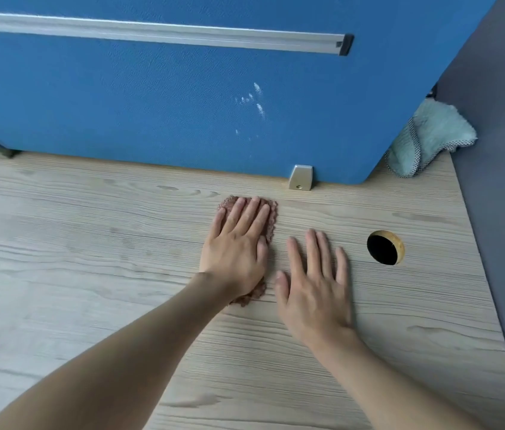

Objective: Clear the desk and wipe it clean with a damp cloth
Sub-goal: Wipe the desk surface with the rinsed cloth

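Observation:
A brown cloth (271,217) lies flat on the light wood-grain desk (89,259), near the blue partition. My left hand (238,246) presses down on it with straight fingers and covers most of it. Only the cloth's far edge and a bit near my wrist show. My right hand (315,285) rests flat on the bare desk just to the right of the cloth, fingers spread, holding nothing.
A blue partition (183,103) with a metal rail (152,32) stands along the desk's back edge on metal brackets (300,177). A round cable hole (384,247) sits right of my hands. A pale green cloth (431,135) lies at the back right corner.

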### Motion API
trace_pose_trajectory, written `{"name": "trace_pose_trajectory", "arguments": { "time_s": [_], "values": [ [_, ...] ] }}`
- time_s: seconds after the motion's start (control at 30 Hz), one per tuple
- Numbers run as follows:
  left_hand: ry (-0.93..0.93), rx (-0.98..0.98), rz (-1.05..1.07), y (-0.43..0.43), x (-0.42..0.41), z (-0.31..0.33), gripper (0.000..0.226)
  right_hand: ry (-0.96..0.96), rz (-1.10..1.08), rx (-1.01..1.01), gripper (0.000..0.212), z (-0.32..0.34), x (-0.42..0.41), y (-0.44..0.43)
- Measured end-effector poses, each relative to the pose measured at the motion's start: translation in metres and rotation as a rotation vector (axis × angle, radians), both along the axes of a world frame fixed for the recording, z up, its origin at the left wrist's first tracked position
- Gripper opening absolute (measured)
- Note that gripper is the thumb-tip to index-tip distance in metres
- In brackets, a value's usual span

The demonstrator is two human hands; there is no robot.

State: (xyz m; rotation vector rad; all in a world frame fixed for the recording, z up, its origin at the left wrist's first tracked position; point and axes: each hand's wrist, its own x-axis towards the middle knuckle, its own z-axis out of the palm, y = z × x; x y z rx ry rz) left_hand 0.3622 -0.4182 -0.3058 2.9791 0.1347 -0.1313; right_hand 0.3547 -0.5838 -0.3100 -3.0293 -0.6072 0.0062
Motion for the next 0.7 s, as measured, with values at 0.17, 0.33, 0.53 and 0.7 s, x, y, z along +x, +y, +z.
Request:
{"name": "trace_pose_trajectory", "arguments": {
  "time_s": [0.17, 0.33, 0.53, 0.7],
  "values": [
    [-0.007, 0.026, -0.137, -0.010, -0.017, 0.000, 0.065, 0.001, 0.009, 0.022, 0.064, 0.001, 0.001, 0.000],
    [-0.020, 0.005, -0.065, 0.001, 0.009, 0.000, 0.068, 0.016, 0.015, 0.006, 0.064, 0.001, 0.001, 0.000],
    [0.034, 0.036, -0.140, -0.009, 0.011, 0.003, 0.072, 0.012, 0.009, 0.011, 0.063, 0.001, 0.000, 0.001],
    [0.015, 0.025, -0.478, 0.002, 0.034, 0.002, 0.066, 0.007, -0.004, -0.003, 0.063, 0.004, -0.001, 0.002]
  ]
}}
